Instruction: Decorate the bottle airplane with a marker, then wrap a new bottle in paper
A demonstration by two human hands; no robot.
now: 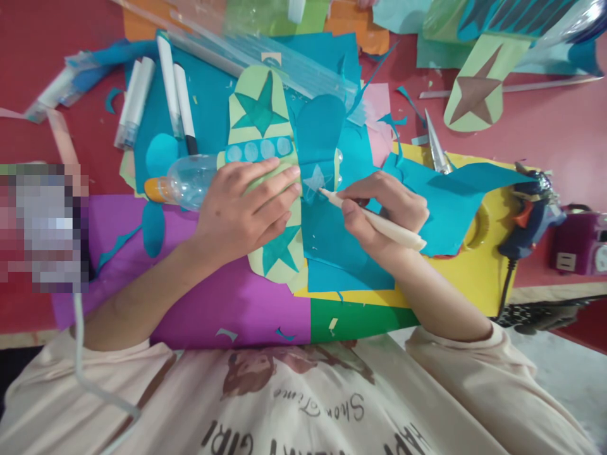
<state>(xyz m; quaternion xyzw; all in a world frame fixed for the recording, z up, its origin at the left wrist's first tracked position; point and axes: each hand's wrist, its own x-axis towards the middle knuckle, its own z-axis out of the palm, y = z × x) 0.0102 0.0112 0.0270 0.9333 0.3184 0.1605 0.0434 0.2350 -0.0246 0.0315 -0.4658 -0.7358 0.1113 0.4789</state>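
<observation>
My left hand [251, 202] lies over a clear plastic bottle [192, 180] with an orange cap, its fingers curved round the body and holding it down. Light green paper wings [284, 272] with teal stars stick out above and below the bottle, and a blue band with pale dots [258, 149] crosses it. In my right hand [386, 212] is a white marker [393, 230], pinched like a pen. Its tip touches the edge of a whitish star [317, 179] on a blue paper piece [320, 123] on the bottle's right part.
Several white markers [135, 104] lie at the upper left. Scissors [436, 148], a glue gun [528, 218] and a tape ring [477, 227] are on the right. Purple [213, 309] and yellow sheets [493, 265] lie beneath. Another starred paper wing [474, 95] is at the upper right.
</observation>
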